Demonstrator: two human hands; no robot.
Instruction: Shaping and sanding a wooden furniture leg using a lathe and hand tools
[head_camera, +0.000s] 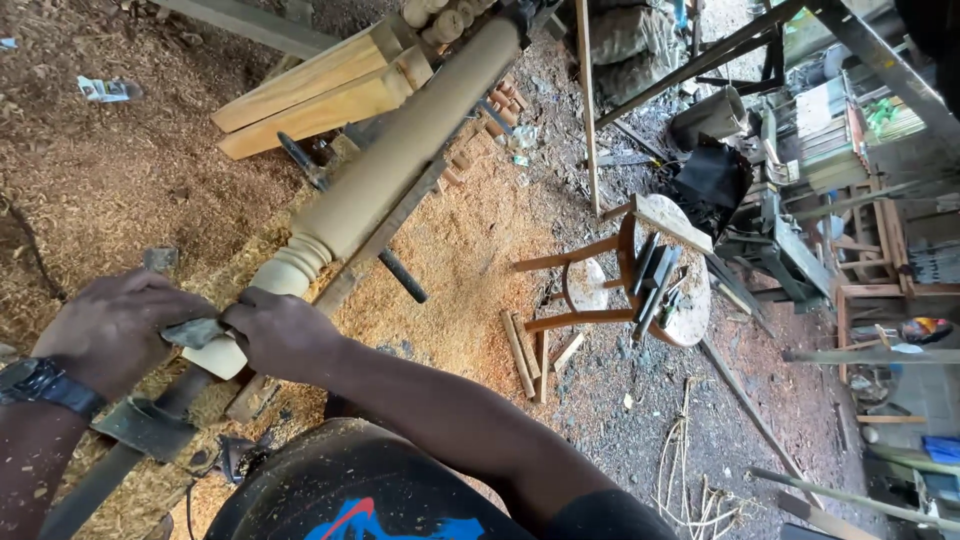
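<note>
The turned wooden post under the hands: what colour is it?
Pale tan, bare wood, on the wooden post; only the head view shows it.

Workshop floor (600, 400) is bare dark earth, heavily littered; thick drifts of pale sawdust and wood shavings (470, 240) cover the left and centre. A round wooden stool (625, 285) lies tipped on its side near the middle, with dark flat tools resting on its seat. Short offcuts of timber (525, 350) lie just beside its legs. Two squared pale timber lengths (320, 95) are stacked at the upper left. Slanting dark metal bars (700, 60) cross the upper right. Beyond them stand cluttered wooden frames and racks (870, 250), with a dark bag (715, 180) near them. Frayed pale cord (685, 470) lies on the floor at lower right. Lighting is even daylight.
</note>
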